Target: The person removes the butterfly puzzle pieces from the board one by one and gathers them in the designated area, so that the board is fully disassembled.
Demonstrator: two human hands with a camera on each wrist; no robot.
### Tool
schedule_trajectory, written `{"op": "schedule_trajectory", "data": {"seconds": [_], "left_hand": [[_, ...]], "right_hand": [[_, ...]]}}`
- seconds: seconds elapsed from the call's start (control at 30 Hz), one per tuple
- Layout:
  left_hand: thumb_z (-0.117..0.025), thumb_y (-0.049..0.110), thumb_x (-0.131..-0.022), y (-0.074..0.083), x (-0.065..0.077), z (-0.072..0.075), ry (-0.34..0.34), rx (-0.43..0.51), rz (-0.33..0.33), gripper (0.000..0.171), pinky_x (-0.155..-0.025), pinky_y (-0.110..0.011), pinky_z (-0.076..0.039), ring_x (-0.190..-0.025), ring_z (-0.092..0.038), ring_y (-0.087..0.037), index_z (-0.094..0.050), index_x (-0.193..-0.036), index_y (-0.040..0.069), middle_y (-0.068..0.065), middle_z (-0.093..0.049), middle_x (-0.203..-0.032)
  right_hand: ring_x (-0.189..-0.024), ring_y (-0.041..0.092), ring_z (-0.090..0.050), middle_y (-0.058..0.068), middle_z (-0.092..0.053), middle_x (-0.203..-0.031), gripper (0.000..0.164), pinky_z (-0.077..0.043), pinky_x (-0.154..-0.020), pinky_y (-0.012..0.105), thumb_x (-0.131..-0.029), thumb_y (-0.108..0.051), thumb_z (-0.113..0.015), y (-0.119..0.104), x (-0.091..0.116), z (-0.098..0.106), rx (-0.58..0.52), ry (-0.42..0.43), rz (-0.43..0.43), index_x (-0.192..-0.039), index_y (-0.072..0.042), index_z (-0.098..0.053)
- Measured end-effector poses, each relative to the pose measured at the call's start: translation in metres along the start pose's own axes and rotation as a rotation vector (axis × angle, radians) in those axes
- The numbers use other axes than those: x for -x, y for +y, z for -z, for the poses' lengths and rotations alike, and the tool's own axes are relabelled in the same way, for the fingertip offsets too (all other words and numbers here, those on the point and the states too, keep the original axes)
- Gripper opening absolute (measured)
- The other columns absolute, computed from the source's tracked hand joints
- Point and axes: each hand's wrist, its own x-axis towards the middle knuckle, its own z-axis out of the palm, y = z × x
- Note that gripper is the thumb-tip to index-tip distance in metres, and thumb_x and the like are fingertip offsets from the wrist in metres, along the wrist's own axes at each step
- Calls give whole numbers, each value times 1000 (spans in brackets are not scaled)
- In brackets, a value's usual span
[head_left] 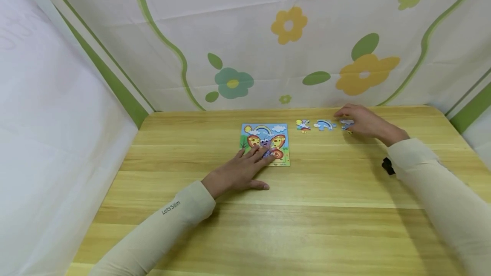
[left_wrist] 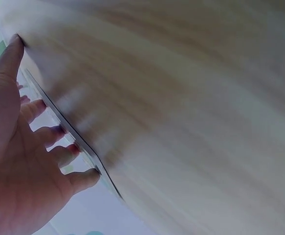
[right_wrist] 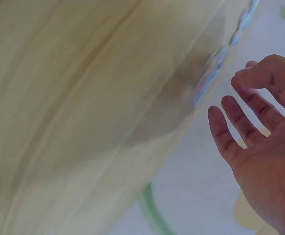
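My left hand (head_left: 241,169) rests with spread fingers on the lower part of a square butterfly jigsaw puzzle (head_left: 278,129). In the left wrist view, the fingertips of the left hand (left_wrist: 30,161) touch the thin puzzle board (left_wrist: 86,145), and the thumb is on the table beside it. My right hand (head_left: 364,122), fingers loosely bent, hovers over the rightmost loose puzzle piece (head_left: 347,127), partly hiding it. The right wrist view shows the right hand (right_wrist: 264,132) apart from the puzzle piece (right_wrist: 211,76) on the table, with nothing visible in its fingers.
Two more loose pieces, a rainbow piece (head_left: 325,125) and a multicoloured piece (head_left: 303,126), lie between the board and my right hand. A small black object (head_left: 388,166) shows beside the right cuff. A flower-printed cloth (head_left: 261,54) hangs behind the wooden table (head_left: 307,225).
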Motion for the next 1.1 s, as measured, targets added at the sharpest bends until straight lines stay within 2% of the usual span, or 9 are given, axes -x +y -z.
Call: {"op": "schedule_trajectory", "data": {"seconds": [0.1, 0.3, 0.57, 0.8, 1.1], "left_hand": [[-54, 63, -102, 1, 0, 0, -1, 0, 3, 88, -130, -64, -12, -165, -6, -34, -12, -171, 29, -5, -1, -179], [-53, 64, -102, 1, 2, -1, 16, -18, -4, 88, -128, -65, -16, -165, -7, -35, -12, -171, 27, -6, -2, -179], [-52, 61, -104, 1, 9, -1, 30, -31, 9, 86, -127, -66, -20, -165, -8, -34, -12, -171, 25, -6, -3, -179], [-52, 62, -104, -2, 15, -4, 37, -42, 23, 85, -127, -65, -22, -164, -11, -34, -17, -170, 23, -9, -9, -178], [-51, 59, -105, -1, 24, -5, 42, -48, 17, 83, -125, -66, -26, -164, -11, -35, -17, -170, 20, -11, -8, -178]], "right_hand": [[-126, 51, -56, 30, -63, -132, 41, -46, -105, 66, -91, 11, -64, -15, -6, 1, -20, 8, -3, -132, 11, -63], [-126, 47, -57, 28, -64, -134, 38, -46, -107, 64, -97, 1, -64, -44, -24, -6, -35, 25, -12, -134, 9, -63], [-126, 43, -59, 24, -65, -134, 37, -47, -106, 61, -98, -3, -65, -75, -45, -19, -44, 31, 37, -134, 6, -65], [-121, 42, -61, 24, -65, -133, 39, -50, -102, 59, -99, -6, -64, -104, -65, -33, -96, -5, 94, -136, 5, -64], [-126, 40, -60, 20, -66, -133, 39, -47, -109, 58, -97, -7, -68, -132, -84, -48, -151, -19, 133, -135, 2, -66]]}}
